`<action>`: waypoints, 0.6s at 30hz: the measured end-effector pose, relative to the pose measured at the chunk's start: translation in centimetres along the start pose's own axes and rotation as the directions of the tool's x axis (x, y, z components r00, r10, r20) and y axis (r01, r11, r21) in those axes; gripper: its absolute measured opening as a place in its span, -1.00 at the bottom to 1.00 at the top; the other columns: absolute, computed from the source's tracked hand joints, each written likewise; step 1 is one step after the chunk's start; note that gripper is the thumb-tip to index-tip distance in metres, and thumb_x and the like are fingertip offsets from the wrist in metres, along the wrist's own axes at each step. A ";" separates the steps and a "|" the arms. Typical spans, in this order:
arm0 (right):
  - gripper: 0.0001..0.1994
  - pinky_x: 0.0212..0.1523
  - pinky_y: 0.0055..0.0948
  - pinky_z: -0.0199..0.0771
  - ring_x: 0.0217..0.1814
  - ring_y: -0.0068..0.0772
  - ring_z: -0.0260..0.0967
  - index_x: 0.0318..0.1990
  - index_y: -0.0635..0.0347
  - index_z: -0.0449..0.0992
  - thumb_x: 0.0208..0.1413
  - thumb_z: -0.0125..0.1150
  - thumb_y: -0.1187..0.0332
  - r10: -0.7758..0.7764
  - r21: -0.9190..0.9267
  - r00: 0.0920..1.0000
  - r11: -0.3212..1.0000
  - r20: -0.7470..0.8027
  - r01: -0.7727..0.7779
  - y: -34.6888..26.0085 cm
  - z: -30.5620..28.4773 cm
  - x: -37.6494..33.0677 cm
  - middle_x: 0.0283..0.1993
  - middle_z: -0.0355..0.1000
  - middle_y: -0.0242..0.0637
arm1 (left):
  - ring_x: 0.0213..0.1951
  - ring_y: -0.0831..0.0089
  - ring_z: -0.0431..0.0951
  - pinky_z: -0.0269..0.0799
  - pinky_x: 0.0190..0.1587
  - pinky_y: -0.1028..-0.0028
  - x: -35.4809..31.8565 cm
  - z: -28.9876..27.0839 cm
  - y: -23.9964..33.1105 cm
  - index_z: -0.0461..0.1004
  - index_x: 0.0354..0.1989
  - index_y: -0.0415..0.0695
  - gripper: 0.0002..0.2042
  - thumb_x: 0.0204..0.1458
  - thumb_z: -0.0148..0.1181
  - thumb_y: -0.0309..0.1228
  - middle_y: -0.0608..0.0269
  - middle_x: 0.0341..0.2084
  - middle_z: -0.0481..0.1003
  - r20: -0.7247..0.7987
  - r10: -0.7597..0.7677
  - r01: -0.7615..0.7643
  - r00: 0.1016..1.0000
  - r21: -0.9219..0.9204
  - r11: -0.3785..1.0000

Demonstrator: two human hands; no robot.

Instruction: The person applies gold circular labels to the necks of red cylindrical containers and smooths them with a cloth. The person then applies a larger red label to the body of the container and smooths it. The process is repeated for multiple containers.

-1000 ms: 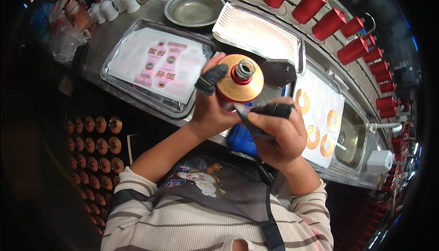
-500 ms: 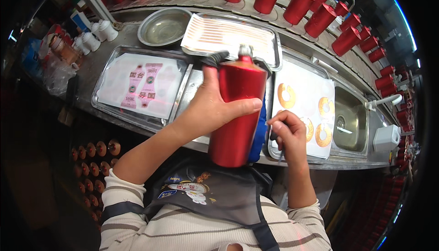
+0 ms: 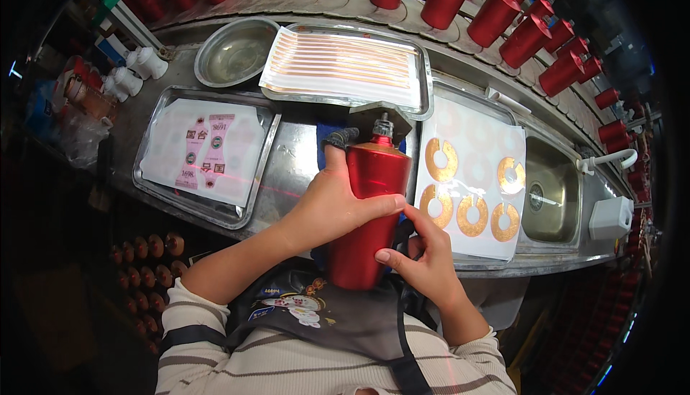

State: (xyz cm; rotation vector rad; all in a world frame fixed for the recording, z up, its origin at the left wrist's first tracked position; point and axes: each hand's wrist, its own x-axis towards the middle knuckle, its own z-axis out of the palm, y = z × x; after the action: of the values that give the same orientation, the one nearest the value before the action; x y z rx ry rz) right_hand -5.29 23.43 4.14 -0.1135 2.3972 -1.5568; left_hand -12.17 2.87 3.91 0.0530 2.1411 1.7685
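My left hand (image 3: 332,192) is wrapped around a red metallic bottle (image 3: 368,179), thumb across its front. A black cover sits on one of its fingers. The bottle leans slightly, its clear-and-silver neck pointing away from me, its base near my apron. My right hand (image 3: 431,251) is at the bottle's right side, thumb pressed on the surface and index fingertip beside my left thumb. Its other fingers are partly hidden, with something dark among them. Beyond the neck is a grey metal block (image 3: 392,111), and a blue cloth (image 3: 325,133) shows behind the bottle.
A tray of gold ring-shaped labels (image 3: 472,215) lies right, beside a sink (image 3: 550,194). Pink labels (image 3: 215,152) lie on a left tray. Gold strips (image 3: 345,64) and a metal bowl (image 3: 236,53) are behind. Red bottles (image 3: 496,17) stand on a curved conveyor.
My right hand has moved left from beside the label tray onto the bottle. The bottle sits slightly lower and nearer me, still in my left hand. The view has shifted a little.
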 end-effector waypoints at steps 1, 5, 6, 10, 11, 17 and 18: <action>-0.17 -0.56 -0.72 0.05 -0.52 -0.84 0.03 0.28 0.42 0.38 -0.11 0.62 0.15 0.000 -0.016 1.000 1.000 0.005 0.000 -0.2 -0.1 -0.1 -0.24 0.39 -0.49 | -0.13 0.17 0.67 0.58 -0.05 0.36 0.0 0.0 -0.1 0.01 0.12 -0.49 -0.08 -0.09 0.53 -0.06 -0.19 -0.15 0.56 0.006 0.017 -0.017 1.000 -0.019 1.000; -0.18 -0.55 -0.73 0.03 -0.51 -0.84 0.04 0.28 0.43 0.38 -0.09 0.62 0.18 -0.008 0.003 1.000 1.000 -0.028 0.008 0.6 0.6 0.3 -0.28 0.36 -0.50 | -0.06 0.22 0.63 0.54 0.00 0.37 0.6 0.1 -0.9 0.01 0.16 -0.48 -0.07 -0.08 0.52 -0.06 -0.15 -0.11 0.53 -0.003 -0.044 0.043 0.999 -0.097 0.994; -0.19 -0.54 -0.74 0.03 -0.50 -0.84 0.04 0.28 0.44 0.37 -0.07 0.61 0.18 -0.022 -0.008 0.999 1.000 -0.041 0.022 0.5 0.6 0.5 -0.28 0.36 -0.51 | -0.04 0.22 0.61 0.53 0.03 0.37 1.0 0.2 -1.2 0.00 0.16 -0.48 -0.05 -0.09 0.53 -0.05 -0.16 -0.09 0.52 -0.012 -0.023 0.022 1.000 -0.111 0.994; -0.21 -0.53 -0.75 0.02 -0.49 -0.85 0.04 0.29 0.46 0.35 -0.02 0.58 0.19 -0.026 0.002 0.998 1.000 -0.052 0.026 0.9 0.5 1.3 -0.30 0.35 -0.52 | 0.02 0.21 0.57 0.49 0.09 0.34 2.5 0.1 -2.2 -0.02 0.19 -0.47 0.00 -0.13 0.54 -0.01 -0.18 -0.04 0.49 0.014 -0.031 0.032 0.999 -0.138 0.990; -0.21 -0.52 -0.76 0.02 -0.49 -0.85 0.04 0.30 0.47 0.35 -0.01 0.57 0.19 -0.016 0.014 0.999 1.000 -0.051 0.017 1.3 0.5 1.3 -0.30 0.35 -0.53 | 0.03 0.20 0.57 0.48 0.11 0.33 2.6 0.1 -2.3 -0.02 0.19 -0.46 0.01 -0.14 0.54 0.00 -0.19 -0.03 0.48 0.038 -0.049 0.054 0.998 -0.140 0.989; -0.21 -0.50 -0.75 0.08 -0.48 -0.84 0.10 0.35 0.43 0.31 0.03 0.54 0.20 0.040 0.066 0.997 0.997 -0.066 -0.036 0.8 0.8 1.2 -0.27 0.38 -0.51 | 0.02 0.21 0.57 0.52 0.06 0.35 2.8 0.7 -3.1 -0.06 0.22 -0.43 0.04 -0.17 0.56 -0.02 -0.18 0.00 0.46 0.014 0.067 -0.059 0.998 -0.337 0.940; -0.19 -0.49 -0.72 0.10 -0.47 -0.80 0.10 0.36 0.39 0.30 0.02 0.54 0.19 0.063 0.084 0.995 0.995 -0.075 -0.057 0.6 1.0 1.1 -0.26 0.38 -0.48 | 0.09 0.24 0.51 0.48 0.12 0.31 2.8 0.6 -3.1 -0.11 0.30 -0.31 0.00 -0.12 0.54 -0.15 -0.11 0.08 0.40 0.046 0.026 -0.008 0.999 -0.365 0.931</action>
State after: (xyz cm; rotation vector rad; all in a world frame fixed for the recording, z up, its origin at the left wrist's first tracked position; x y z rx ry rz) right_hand -6.04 22.52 2.96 0.0361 2.3674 -1.6580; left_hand -14.06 3.47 0.19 0.0203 1.7482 2.1216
